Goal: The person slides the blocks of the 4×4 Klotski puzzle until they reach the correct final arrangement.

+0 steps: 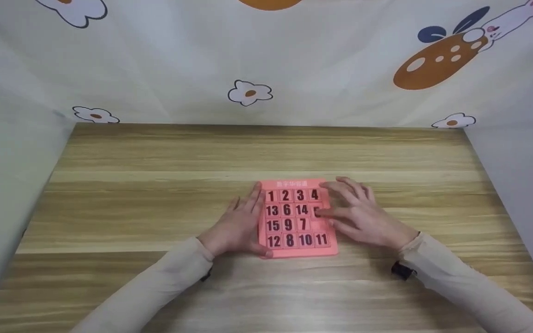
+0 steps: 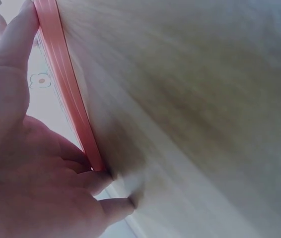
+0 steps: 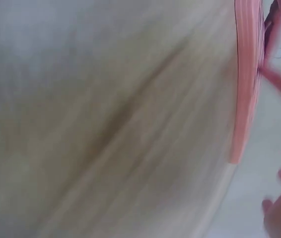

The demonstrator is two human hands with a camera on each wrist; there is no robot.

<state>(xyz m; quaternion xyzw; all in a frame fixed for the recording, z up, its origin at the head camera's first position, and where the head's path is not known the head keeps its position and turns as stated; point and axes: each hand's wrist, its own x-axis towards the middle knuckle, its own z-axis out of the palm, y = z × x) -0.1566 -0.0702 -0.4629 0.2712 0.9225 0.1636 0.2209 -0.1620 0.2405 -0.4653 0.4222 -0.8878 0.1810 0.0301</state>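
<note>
wood-grain table (image 1: pixel 132 199), cloth backdrop (image 1: pixel 155 55) behind, pale sleeves (image 1: pixel 470 282), pink no. puzzle (image 1: pixel 303 252)
puzzle lies flat abt. mid-table side to side, well apart fr. the backdrop. l. hand (image 1: pixel 234 229) spread along puzzle's l. side, fingers mostly straight vs. the edge, thumb at near-l. corner; touching, not wrapped round. r. hand (image 1: pixel 370 219) fanned at r. side, fingers approx. straight, nothing gripped; 1 fingertip on tile 5 (image 1: pixel 314 208), partly hiding its no., another at far-r. corner. blk wrist gear (image 1: pixel 403 270) by r. cuff. tile rows far to near: 1 2 3 4; 13 6 14 5; 15 9 7, then bare slot (image 1: pixel 317 225) at r.; 12 8 10 11. r. wrist view: fingers blurry.
</note>
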